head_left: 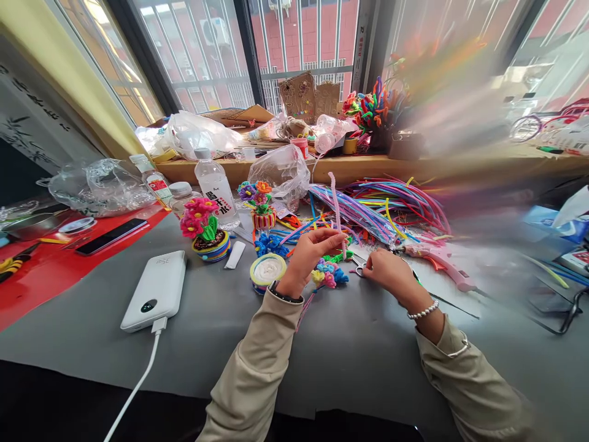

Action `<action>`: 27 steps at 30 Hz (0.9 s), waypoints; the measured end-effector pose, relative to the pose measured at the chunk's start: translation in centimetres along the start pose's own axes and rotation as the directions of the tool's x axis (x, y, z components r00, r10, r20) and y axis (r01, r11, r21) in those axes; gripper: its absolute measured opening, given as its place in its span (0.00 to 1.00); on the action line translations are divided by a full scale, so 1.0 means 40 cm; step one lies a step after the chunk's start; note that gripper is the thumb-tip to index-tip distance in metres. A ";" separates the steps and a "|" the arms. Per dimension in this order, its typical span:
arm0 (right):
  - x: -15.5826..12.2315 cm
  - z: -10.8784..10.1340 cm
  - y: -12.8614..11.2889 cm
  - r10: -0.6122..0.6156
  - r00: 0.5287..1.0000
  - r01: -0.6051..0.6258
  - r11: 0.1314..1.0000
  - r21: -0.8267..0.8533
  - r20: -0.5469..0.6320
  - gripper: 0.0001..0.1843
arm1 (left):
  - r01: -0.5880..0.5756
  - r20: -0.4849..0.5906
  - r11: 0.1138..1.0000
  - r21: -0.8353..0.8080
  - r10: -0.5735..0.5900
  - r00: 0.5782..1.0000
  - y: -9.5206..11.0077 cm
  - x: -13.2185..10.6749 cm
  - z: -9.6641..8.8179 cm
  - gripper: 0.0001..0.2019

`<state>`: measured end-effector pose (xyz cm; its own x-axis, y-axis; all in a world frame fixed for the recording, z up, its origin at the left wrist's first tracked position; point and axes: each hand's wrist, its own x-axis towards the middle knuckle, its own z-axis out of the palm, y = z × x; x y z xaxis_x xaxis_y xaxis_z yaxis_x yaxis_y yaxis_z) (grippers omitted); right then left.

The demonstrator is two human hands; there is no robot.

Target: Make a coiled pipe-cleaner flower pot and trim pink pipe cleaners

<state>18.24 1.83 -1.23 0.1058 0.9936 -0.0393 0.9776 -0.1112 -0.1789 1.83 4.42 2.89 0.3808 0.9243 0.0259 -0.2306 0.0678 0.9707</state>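
My left hand (309, 253) is closed in a pinch on a pink pipe cleaner (336, 209) that stands upright from its fingers. Just below it lies a small bunch of pipe-cleaner flowers (327, 274) in blue, pink and yellow. My right hand (385, 271) is closed, knuckles up, resting on the grey table (230, 325) on top of a pair of scissors (358, 265); whether it grips them I cannot make out. A heap of loose coloured pipe cleaners (391, 205) lies behind both hands.
A white power bank (156, 290) with its cable lies at the left. Two small pipe-cleaner flower pots (205, 230), a water bottle (216, 187), a tape roll (267, 270) and a pink glue gun (437, 258) stand nearby. Plastic bags crowd the wooden sill (368, 164). The right side is blurred.
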 end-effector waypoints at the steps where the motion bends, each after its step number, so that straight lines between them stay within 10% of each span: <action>1: 0.000 0.001 -0.001 0.005 1.000 -0.004 1.000 -0.019 0.009 0.10 | 0.006 0.002 1.000 -0.012 -0.006 1.000 0.000 0.000 0.000 0.11; 20: -0.007 -0.034 0.034 0.085 0.988 -0.051 0.968 0.246 -0.132 0.11 | -0.068 0.013 0.988 -0.141 0.071 0.997 -0.005 0.003 -0.006 0.09; 24: -0.020 -0.044 0.036 0.054 0.994 -0.001 0.877 0.481 -0.097 0.17 | -0.092 -0.002 0.977 -0.191 0.093 0.996 -0.006 0.004 -0.007 0.09; 27: -0.036 -0.027 0.028 -0.042 0.999 0.035 0.600 0.799 -0.012 0.21 | -0.087 0.000 0.966 -0.242 0.090 0.996 -0.005 0.003 -0.006 0.10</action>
<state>19.40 0.31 -0.30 0.0669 0.9976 -0.0200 0.4445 -0.0478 -0.8945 1.71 4.60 2.65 0.3590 0.9265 0.1130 -0.4731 0.0762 0.8777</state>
